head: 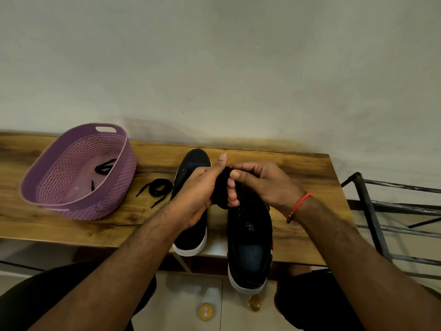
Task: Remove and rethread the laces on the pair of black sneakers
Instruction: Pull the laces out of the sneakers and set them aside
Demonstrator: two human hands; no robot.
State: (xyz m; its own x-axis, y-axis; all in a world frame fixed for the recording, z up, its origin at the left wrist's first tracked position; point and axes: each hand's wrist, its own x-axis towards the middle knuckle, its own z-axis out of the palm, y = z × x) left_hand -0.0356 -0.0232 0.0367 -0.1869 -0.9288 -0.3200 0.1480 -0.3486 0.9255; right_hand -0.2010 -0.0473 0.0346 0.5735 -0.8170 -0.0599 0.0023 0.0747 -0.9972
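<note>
Looking down through the head camera, both hands meet at the centre of the frame above the pair of sneakers. The left hand (199, 191) and the right hand (259, 185) are pressed close together around a dark, bunched bit of black material (223, 187), apparently the tongue or a gathered lace of the right-hand black canvas sneaker with a white sole (249, 247); which of the two it is cannot be told. The left thumb points up while the right thumb and fingers pinch the dark wad, a hold that probably steadies the front of the shoe so an eyelet can be reached.

That sneaker overhangs the near edge of the wooden tabletop (307, 177), heel toward the person, likely to bring it within easy reach. The second black sneaker (191, 237) lies just left of it, partly under the left wrist, with bare eyelets showing near its toe.

A loose black shoelace (158, 188) is coiled on the wood left of centre, between the shoes and the lilac perforated plastic basket (59, 201) at middle left. Another black lace (105, 165) lies inside the basket, seemingly parked there for later.
</note>
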